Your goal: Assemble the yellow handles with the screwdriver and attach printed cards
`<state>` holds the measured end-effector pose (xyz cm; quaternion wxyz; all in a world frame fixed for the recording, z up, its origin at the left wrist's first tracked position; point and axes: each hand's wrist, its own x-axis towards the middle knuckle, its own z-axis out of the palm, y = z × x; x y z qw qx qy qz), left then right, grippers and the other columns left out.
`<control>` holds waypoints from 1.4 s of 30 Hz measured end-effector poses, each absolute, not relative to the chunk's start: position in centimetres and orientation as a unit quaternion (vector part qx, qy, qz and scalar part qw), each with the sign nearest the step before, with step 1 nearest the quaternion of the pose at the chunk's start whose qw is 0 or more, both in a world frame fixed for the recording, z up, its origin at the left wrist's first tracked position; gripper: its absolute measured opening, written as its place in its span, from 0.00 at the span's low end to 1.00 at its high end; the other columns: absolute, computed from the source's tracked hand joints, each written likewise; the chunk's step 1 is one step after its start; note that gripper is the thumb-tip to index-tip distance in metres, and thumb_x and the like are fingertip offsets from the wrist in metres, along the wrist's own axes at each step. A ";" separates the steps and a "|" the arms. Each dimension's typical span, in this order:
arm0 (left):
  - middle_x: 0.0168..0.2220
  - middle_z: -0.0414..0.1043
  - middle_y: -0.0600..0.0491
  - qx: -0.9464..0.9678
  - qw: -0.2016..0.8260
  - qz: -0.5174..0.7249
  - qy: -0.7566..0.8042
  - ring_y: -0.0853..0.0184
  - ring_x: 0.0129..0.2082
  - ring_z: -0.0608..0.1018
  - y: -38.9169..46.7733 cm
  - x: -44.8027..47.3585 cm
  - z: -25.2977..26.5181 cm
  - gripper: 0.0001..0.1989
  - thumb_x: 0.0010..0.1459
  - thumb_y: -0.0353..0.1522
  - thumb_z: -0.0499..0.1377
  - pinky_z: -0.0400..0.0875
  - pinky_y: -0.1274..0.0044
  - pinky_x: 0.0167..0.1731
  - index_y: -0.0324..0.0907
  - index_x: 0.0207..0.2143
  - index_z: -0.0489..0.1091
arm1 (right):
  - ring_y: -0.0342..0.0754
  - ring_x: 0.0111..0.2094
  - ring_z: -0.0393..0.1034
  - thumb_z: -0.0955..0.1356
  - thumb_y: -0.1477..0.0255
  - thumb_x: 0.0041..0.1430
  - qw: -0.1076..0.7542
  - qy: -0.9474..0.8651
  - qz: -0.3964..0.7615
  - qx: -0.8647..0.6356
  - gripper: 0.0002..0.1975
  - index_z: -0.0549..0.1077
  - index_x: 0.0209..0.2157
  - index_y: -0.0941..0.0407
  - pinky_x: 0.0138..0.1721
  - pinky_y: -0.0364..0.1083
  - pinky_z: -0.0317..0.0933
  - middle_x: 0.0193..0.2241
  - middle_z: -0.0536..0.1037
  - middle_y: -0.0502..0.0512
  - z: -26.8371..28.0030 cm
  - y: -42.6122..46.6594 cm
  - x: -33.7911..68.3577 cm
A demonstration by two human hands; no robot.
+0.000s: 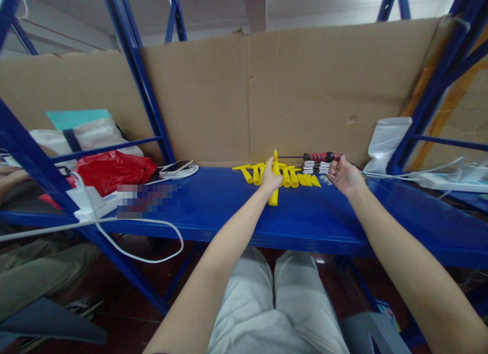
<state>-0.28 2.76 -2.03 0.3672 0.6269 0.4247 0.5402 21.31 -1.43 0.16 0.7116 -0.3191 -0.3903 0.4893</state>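
My left hand (271, 180) is wrapped round a yellow T-shaped plastic piece (273, 197), held upright over the blue shelf, its handle end down. My right hand (346, 175) grips the end of a screwdriver (320, 156) with a red and black handle. The screwdriver lies level, its thin shaft pointing left with the tip at the yellow piece; whether it touches a screw is too small to tell. Behind my left hand lie several more yellow T-shaped pieces (247, 175). Small yellow wedges (308, 180), a stack of white and black strips (315, 167) and small metal screws (325, 180) lie beside them.
Cardboard (305, 89) walls the back of the blue shelf (221, 206). A phone (176, 167) rests on a coiled white cable at left, near a red plastic bag (114, 168) and a power strip (95, 204). A white pouch (387, 145) leans at right.
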 end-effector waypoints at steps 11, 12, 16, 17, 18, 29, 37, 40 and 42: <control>0.51 0.70 0.47 0.623 0.369 0.541 0.428 0.73 0.26 0.75 2.4 -0.4 -1.8 0.47 0.46 0.17 0.56 0.70 0.83 0.22 0.51 0.66 0.47 | 0.36 0.15 0.56 0.75 0.56 0.44 0.715 -0.394 0.465 -0.341 0.23 0.61 0.25 0.53 0.14 0.36 0.54 0.14 0.63 0.41 0.0 -1.4 21.3; 0.52 0.70 0.46 0.622 0.369 0.542 0.427 0.73 0.26 0.75 2.4 -0.4 -1.8 0.47 0.46 0.17 0.56 0.70 0.83 0.22 0.50 0.66 0.47 | 0.36 0.14 0.56 0.75 0.56 0.44 0.715 -0.394 0.465 -0.342 0.22 0.61 0.26 0.53 0.14 0.36 0.54 0.14 0.63 0.41 0.0 -1.4 21.3; 0.53 0.69 0.46 0.624 0.371 0.539 0.427 0.73 0.27 0.75 2.4 -0.3 -1.9 0.47 0.46 0.16 0.56 0.70 0.83 0.22 0.49 0.66 0.46 | 0.36 0.13 0.55 0.75 0.58 0.46 0.718 -0.388 0.464 -0.345 0.20 0.61 0.26 0.53 0.13 0.37 0.52 0.12 0.62 0.41 0.0 -1.2 21.3; 0.54 0.68 0.46 0.626 0.370 0.537 0.428 0.72 0.28 0.76 2.4 -0.3 -1.9 0.47 0.46 0.16 0.56 0.70 0.83 0.22 0.50 0.66 0.46 | 0.36 0.13 0.54 0.74 0.59 0.47 0.718 -0.383 0.464 -0.349 0.20 0.61 0.25 0.53 0.13 0.37 0.52 0.12 0.61 0.41 0.0 -1.2 21.3; 0.55 0.68 0.45 0.628 0.367 0.536 0.429 0.72 0.28 0.76 2.5 -0.2 -2.0 0.48 0.46 0.16 0.56 0.70 0.83 0.22 0.50 0.66 0.46 | 0.36 0.13 0.54 0.73 0.60 0.48 0.719 -0.378 0.465 -0.353 0.19 0.61 0.24 0.53 0.13 0.37 0.51 0.11 0.61 0.42 0.1 -1.2 21.3; 0.56 0.66 0.45 0.638 0.357 0.533 0.426 0.74 0.26 0.74 2.7 -0.3 -2.3 0.47 0.46 0.16 0.56 0.69 0.85 0.20 0.50 0.66 0.47 | 0.37 0.12 0.53 0.71 0.57 0.52 0.713 -0.368 0.476 -0.360 0.17 0.64 0.25 0.53 0.12 0.37 0.52 0.10 0.59 0.42 0.4 -1.6 20.8; 0.58 0.64 0.45 0.632 0.367 0.527 0.434 0.71 0.29 0.76 2.6 -0.3 -2.1 0.46 0.46 0.16 0.56 0.71 0.83 0.22 0.49 0.66 0.48 | 0.37 0.14 0.57 0.72 0.53 0.49 0.711 -0.379 0.480 -0.346 0.21 0.61 0.23 0.53 0.13 0.38 0.54 0.13 0.62 0.43 0.6 -1.8 21.0; 0.55 0.67 0.45 0.632 0.366 0.531 0.430 0.71 0.29 0.76 2.8 -0.3 -2.2 0.47 0.46 0.16 0.56 0.71 0.82 0.22 0.49 0.66 0.47 | 0.37 0.15 0.58 0.74 0.59 0.49 0.712 -0.389 0.478 -0.337 0.19 0.62 0.24 0.53 0.14 0.37 0.55 0.14 0.64 0.43 0.6 -1.9 20.9; 0.54 0.68 0.46 0.632 0.366 0.533 0.427 0.71 0.29 0.76 2.9 -0.3 -2.2 0.47 0.46 0.17 0.57 0.71 0.83 0.23 0.50 0.66 0.47 | 0.36 0.15 0.58 0.74 0.62 0.49 0.713 -0.393 0.475 -0.334 0.18 0.62 0.25 0.53 0.14 0.36 0.54 0.15 0.65 0.42 0.6 -1.9 20.8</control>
